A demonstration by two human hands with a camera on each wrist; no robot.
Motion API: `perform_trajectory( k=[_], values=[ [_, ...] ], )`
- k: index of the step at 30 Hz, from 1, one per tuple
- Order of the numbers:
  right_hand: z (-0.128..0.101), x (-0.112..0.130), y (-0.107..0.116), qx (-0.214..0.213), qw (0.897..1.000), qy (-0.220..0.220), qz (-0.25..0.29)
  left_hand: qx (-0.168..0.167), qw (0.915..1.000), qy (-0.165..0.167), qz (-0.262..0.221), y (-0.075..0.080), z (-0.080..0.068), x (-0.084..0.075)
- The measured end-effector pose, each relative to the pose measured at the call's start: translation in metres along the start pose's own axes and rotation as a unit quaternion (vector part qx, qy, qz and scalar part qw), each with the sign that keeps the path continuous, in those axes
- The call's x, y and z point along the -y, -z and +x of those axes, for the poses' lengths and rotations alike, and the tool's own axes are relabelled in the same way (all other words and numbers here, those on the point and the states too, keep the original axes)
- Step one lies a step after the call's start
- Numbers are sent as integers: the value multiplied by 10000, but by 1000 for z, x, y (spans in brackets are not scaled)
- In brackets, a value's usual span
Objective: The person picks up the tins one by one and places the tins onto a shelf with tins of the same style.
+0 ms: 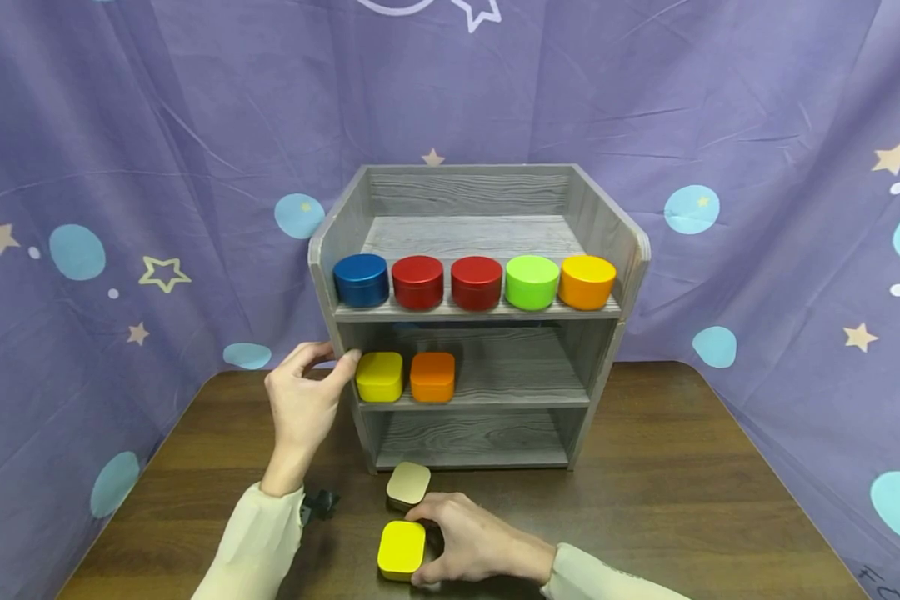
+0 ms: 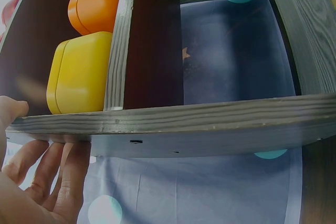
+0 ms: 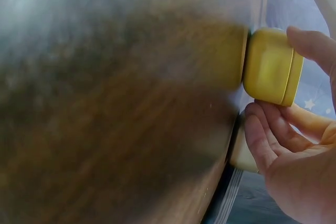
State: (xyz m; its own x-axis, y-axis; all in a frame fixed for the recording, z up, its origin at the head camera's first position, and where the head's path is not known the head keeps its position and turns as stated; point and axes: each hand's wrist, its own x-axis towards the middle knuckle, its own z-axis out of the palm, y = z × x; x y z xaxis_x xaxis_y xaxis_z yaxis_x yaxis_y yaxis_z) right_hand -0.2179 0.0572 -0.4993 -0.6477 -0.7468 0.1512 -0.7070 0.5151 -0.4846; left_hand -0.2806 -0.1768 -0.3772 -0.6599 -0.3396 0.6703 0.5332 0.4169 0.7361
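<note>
My left hand [image 1: 303,400] grips the left side panel of the grey wooden shelf [image 1: 487,406]. In the left wrist view its thumb lies at the panel's front edge and the fingers [image 2: 73,177] are against the outer face. Beside that thumb, on the middle level, sit a yellow square tin [image 1: 379,377] and an orange square tin [image 1: 432,377]. Down on the table, my right hand [image 1: 476,537] pinches another yellow square tin [image 1: 401,548] between thumb and fingers. Just behind it lies a cream square tin [image 1: 408,483], partly covered by the right hand in the right wrist view.
Along the top level stand round tins: blue [image 1: 362,281], two red [image 1: 417,282], green [image 1: 532,282] and orange-yellow [image 1: 587,282]. A small black object [image 1: 321,504] shows by the left sleeve. The brown table [image 1: 682,500] meets a purple patterned cloth [image 1: 757,208] behind and at both sides.
</note>
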Motion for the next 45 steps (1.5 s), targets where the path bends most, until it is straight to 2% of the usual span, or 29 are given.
perform_trajectory(
  k=[18, 26, 32, 37, 45],
  values=[
    [-1, -2, -2, -158, 9990, 298, 303, 20, 10000, 8, -4, 1, -1, 1],
    [-1, 0, 0, -275, 9979, 118, 573, 31, 10000, -27, -4, 1, 0, 1],
    [-2, 2, 10, -341, 9956, -60, 875, 37, 10000, -8, -21, 1, 0, 0],
    [-2, 1, 19, -392, 9928, -41, 1128, 25, 10000, -26, -18, 0, 0, 0],
    [-4, -2, 32, -528, 9918, 21, 1167, 57, 10000, 17, 47, 1, -1, 0]
  ],
)
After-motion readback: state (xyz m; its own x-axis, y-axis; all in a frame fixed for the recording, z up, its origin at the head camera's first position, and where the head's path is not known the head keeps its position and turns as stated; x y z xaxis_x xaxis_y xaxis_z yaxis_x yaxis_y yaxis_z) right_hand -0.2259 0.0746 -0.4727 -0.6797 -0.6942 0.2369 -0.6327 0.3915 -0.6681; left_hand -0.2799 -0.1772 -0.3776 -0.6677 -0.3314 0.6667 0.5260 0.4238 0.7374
